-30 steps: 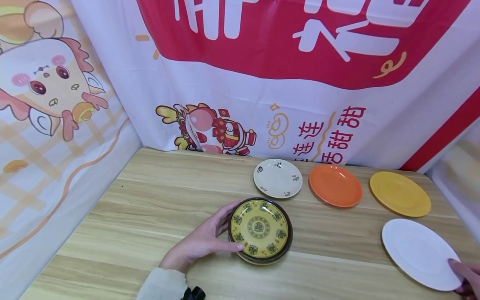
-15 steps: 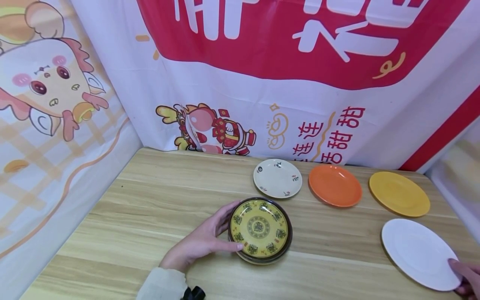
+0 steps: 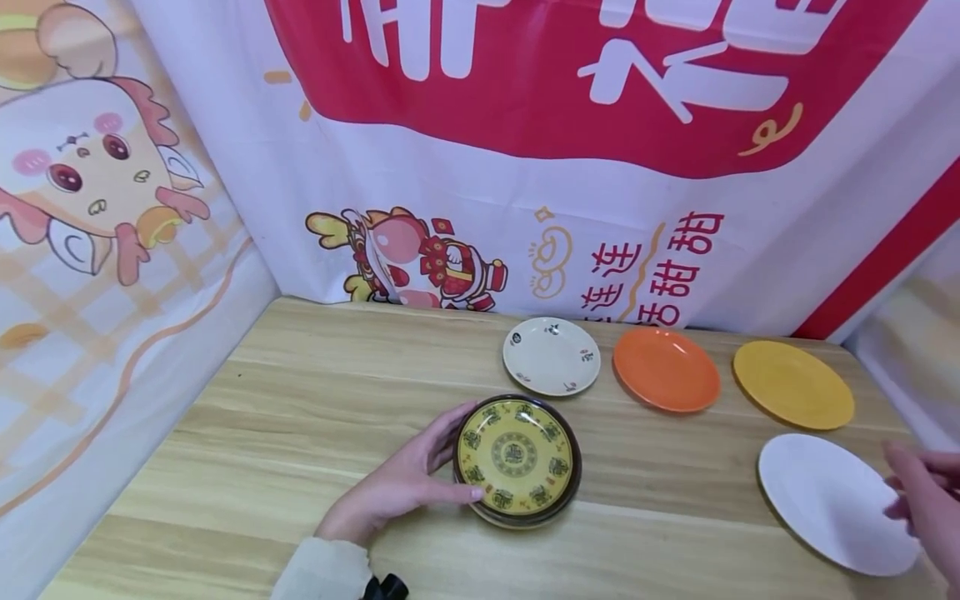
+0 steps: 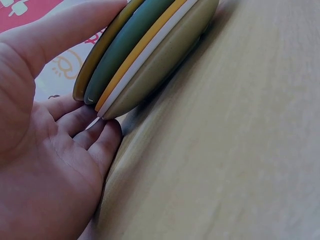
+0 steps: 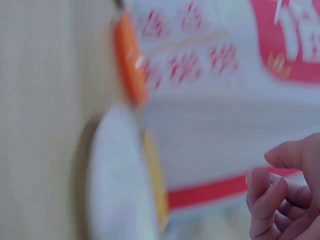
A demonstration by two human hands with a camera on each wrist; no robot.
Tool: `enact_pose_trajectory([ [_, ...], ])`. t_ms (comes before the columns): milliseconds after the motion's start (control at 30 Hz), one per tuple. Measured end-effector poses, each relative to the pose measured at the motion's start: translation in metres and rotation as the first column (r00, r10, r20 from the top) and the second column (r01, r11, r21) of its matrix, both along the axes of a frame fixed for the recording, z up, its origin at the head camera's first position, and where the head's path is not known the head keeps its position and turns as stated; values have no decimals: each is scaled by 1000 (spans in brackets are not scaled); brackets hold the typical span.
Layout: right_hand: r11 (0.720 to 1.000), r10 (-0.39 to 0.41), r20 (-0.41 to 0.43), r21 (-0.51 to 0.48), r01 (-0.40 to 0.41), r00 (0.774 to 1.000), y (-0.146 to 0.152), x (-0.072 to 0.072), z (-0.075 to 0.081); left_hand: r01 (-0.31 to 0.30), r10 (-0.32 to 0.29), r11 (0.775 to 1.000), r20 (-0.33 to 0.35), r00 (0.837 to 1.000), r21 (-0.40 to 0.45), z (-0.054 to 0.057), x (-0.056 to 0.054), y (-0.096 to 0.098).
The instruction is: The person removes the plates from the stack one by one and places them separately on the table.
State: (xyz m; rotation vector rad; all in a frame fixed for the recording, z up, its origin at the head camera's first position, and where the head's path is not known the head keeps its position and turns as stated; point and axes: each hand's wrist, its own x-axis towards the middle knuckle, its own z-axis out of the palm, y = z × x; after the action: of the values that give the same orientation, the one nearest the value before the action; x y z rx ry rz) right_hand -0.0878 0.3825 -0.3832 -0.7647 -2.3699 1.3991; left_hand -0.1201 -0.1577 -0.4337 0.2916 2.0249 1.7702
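My left hand (image 3: 405, 487) grips the left side of a stack of plates (image 3: 514, 454), thumb on the top rim and fingers against the side. The top plate is yellow with dark patterns and a brown rim. Seen edge-on in the left wrist view, the stack (image 4: 150, 57) has green, orange-yellow, white and olive layers, the olive one lowest. At the right, a plain white oval plate (image 3: 825, 500) lies on the table. Just above its right edge hovers my right hand (image 3: 933, 504), fingers loosely curled. The right wrist view shows that hand (image 5: 287, 197) apart from the plate, holding nothing.
Along the back of the wooden table (image 3: 300, 400) lie a small patterned white plate (image 3: 553, 357), an orange plate (image 3: 666, 369) and a yellow plate (image 3: 793, 385). A printed cloth (image 3: 435, 175) hangs right behind them, and another (image 3: 97, 317) closes off the left side.
My right hand has let go of the white plate's right edge and risen above it. The left hand keeps its grip on the stack. The head view has shifted slightly.
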Motion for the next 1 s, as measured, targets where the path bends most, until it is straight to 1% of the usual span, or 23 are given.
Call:
enact_pose_trajectory([
  [67,998,41,-84,-35,-44,996,-24,-1,17,-2,2,1000,-1,1000,2,0,0,-1],
  [100,998,53,-87,-30,-56,995,-36,-2,25,-2,2,1000,0,1000,4,0,0,-1],
  [133,997,70,-73,-11,-71,995,-47,-3,31,-1,1,1000,0,1000,6,0,0,-1],
  [200,992,126,-41,27,-125,991,-65,-5,39,-4,4,1000,5,1000,7,0,0,-1],
  [267,980,187,-17,77,-185,982,-81,-7,42,-6,5,1000,9,1000,8,0,0,-1],
  [300,973,208,11,105,-208,978,-90,-9,42,-6,6,1000,9,1000,8,0,0,-1],
  [400,945,294,57,130,-299,954,-114,-15,38,-9,9,1000,8,1000,6,0,0,-1],
  [467,928,351,75,106,-357,933,-129,-20,33,-10,10,1000,4,1000,4,-1,0,-1],
  [600,882,459,104,69,-467,882,-159,-26,19,-13,13,1000,0,1000,-3,-1,0,-2],
  [700,847,519,139,46,-529,843,-181,-28,9,-16,16,1000,-2,1000,-7,0,0,-3],
  [833,804,590,164,-29,-594,791,-206,-29,-5,-16,16,1000,-9,1000,-9,-1,0,-3],
  [900,783,621,158,-75,-618,768,-215,-29,-12,-11,11,1000,-11,1000,-7,-1,0,-3],
  [967,768,640,158,-125,-628,752,-220,-28,-18,-7,6,1000,-11,1000,-8,-1,0,-2],
  [1000,765,644,158,-152,-626,748,-221,-28,-20,-4,4,1000,-10,1000,-8,-1,0,-2],
])
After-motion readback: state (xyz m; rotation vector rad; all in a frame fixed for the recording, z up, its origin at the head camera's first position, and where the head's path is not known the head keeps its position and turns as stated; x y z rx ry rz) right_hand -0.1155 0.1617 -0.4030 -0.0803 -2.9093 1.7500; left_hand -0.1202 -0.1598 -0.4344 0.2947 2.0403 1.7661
